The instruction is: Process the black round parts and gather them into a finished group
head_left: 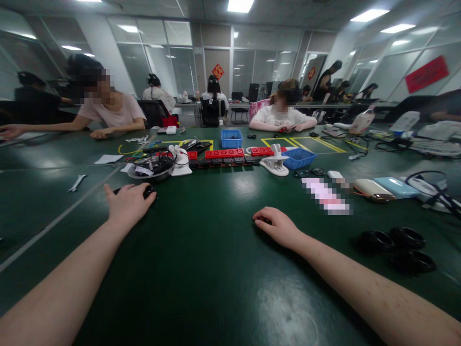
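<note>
My left hand (129,204) rests on the green table, its fingers curved over a black rounded part (149,191) with a shiny side. Most of that part is hidden beneath the palm and fingers. Farther right, my right hand (276,226) lies on its side with the fingers curled in. Something dark shows at its fingertips, too small to tell from shadow. Several black ring-shaped parts (412,262) are grouped to the right, beyond my right forearm.
A metal wrench (77,183) lies left. Ahead stand a bowl of black cables (151,170), red power strips (224,153), white clip bases (275,161) and a blue bin (298,157). Power banks (396,187) and cables lie right. Two people sit across the table (216,269).
</note>
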A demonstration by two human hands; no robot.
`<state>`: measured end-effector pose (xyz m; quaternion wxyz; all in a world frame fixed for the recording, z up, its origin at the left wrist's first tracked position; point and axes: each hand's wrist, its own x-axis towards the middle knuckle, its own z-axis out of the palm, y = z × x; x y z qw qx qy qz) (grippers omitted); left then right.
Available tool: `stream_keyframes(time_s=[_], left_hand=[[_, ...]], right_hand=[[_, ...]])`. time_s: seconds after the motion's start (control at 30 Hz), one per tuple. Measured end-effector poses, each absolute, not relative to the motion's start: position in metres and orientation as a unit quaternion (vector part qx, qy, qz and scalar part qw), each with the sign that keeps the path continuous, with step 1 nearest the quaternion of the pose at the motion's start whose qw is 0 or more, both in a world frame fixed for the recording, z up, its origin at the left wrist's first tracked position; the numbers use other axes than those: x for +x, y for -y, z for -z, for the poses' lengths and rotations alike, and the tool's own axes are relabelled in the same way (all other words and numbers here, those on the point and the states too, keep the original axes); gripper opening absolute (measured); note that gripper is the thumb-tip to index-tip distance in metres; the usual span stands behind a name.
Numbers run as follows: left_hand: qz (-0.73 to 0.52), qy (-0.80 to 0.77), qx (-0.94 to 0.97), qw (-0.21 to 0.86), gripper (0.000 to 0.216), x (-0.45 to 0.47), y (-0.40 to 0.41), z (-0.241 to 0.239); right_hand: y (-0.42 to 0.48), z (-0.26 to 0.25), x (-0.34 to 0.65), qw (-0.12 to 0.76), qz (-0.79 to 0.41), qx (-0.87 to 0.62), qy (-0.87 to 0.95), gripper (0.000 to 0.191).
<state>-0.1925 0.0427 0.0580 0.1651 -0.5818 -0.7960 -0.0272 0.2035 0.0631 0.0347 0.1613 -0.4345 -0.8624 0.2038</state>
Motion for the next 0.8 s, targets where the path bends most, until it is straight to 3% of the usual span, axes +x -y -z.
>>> stream_keyframes(time_s=[0.23, 0.33, 0.4, 0.53, 0.57, 0.7, 0.8], left_hand=[[0.011, 0.796, -0.592, 0.129, 0.032, -0.191, -0.043, -0.067], [0.044, 0.793, -0.591, 0.138, 0.039, -0.184, -0.041, -0.076], [0.084, 0.782, -0.595, 0.165, 0.048, -0.166, -0.035, -0.083], [0.119, 0.703, -0.678, 0.178, 0.048, -0.093, 0.000, -0.084], [0.111, 0.657, -0.730, 0.154, 0.048, -0.070, 0.012, -0.080], [0.033, 0.332, -0.935, -0.123, 0.075, 0.000, 0.053, -0.059], [-0.024, 0.329, -0.920, -0.211, 0.078, 0.011, 0.061, -0.055]], right_hand=[[-0.063, -0.034, 0.204, 0.171, -0.208, -0.435, 0.859, 0.015], [-0.063, -0.035, 0.203, 0.171, -0.205, -0.437, 0.859, 0.016], [-0.063, -0.035, 0.203, 0.170, -0.202, -0.437, 0.860, 0.015], [-0.063, -0.035, 0.202, 0.164, -0.193, -0.430, 0.866, 0.014], [-0.063, -0.035, 0.202, 0.162, -0.189, -0.428, 0.869, 0.014], [-0.063, -0.034, 0.203, 0.149, -0.173, -0.425, 0.876, 0.017], [-0.062, -0.032, 0.205, 0.142, -0.163, -0.428, 0.878, 0.022]])
